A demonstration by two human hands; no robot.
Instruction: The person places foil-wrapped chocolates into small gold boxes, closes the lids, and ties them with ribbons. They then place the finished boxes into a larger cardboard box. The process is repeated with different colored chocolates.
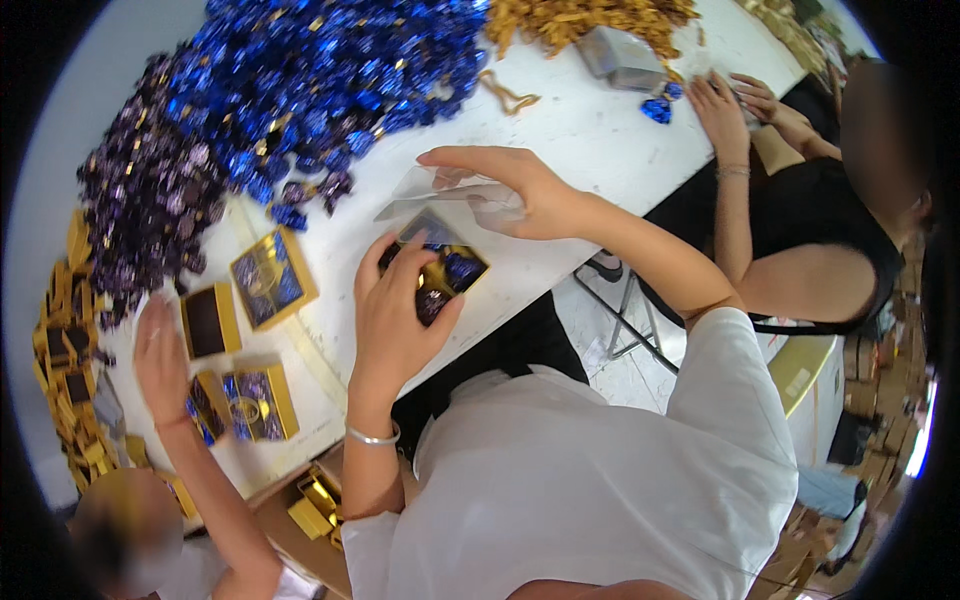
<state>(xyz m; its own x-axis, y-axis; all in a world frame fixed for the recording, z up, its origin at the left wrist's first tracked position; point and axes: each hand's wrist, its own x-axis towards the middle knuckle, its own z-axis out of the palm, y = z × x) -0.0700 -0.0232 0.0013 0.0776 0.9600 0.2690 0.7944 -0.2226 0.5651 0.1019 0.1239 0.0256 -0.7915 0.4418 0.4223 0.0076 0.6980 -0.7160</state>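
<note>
A gold-edged box (471, 279) holds foil-wrapped sweets (462, 268) in dark blue and purple, and sits close to the near edge of the white table. My left hand (401, 315) lies across its left side, thumb along the near edge and fingers over the sweets. Some of the contents are hidden under those fingers. Just above the box, my right hand (525, 191) holds a clear plastic cover (442, 191) between thumb and fingers. The cover partly overlaps the far corner of the box; whether they touch, I cannot tell.
Heaps of blue sweets (322, 82) and purple sweets (150, 172) spread across the table (600, 142). Filled boxes (271, 277) stand left, near a co-worker's hand (160, 352). Another co-worker's hands (720, 112) are right, beside a clear container (621, 58). Gold ribbons (585, 22) lie behind.
</note>
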